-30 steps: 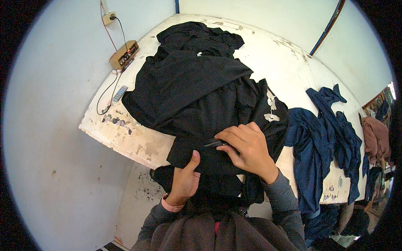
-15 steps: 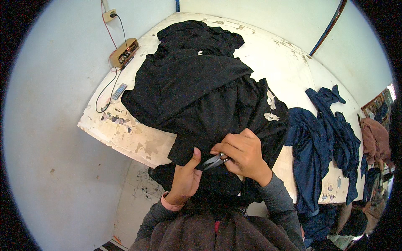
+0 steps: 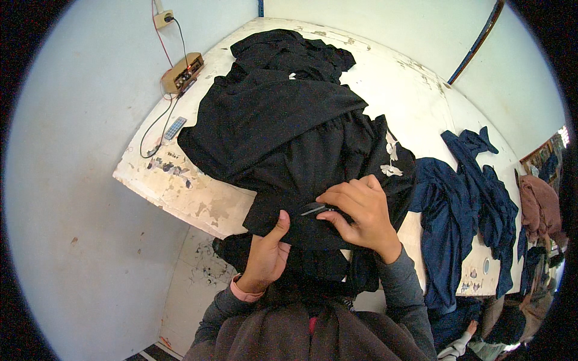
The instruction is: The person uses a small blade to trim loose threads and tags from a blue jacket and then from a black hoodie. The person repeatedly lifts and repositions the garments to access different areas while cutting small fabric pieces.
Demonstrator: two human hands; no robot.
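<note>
A large black garment [image 3: 283, 132] lies bunched over the table and hangs over its near edge. My left hand [image 3: 268, 256] grips the garment's near-left edge, thumb on top and the fingers hidden beneath the cloth. In my right hand [image 3: 361, 213] is a small pair of thread snips [image 3: 313, 209], held between thumb and fingers. Their blades point left, just over the black cloth and a little apart from my left thumb. White flower shapes [image 3: 392, 161] decorate the garment's right side.
Dark blue garments [image 3: 445, 210] lie along the right of the white table [image 3: 211, 207]. At the back left, a brown box-shaped device [image 3: 182, 73] with cables stands near a remote control [image 3: 175, 128]. A brown cloth [image 3: 539, 207] and part of another person show at the far right.
My right hand has moved slightly up and right with the snips, away from my left thumb, and the blades have swung to lie flatter. My left hand keeps its hold.
</note>
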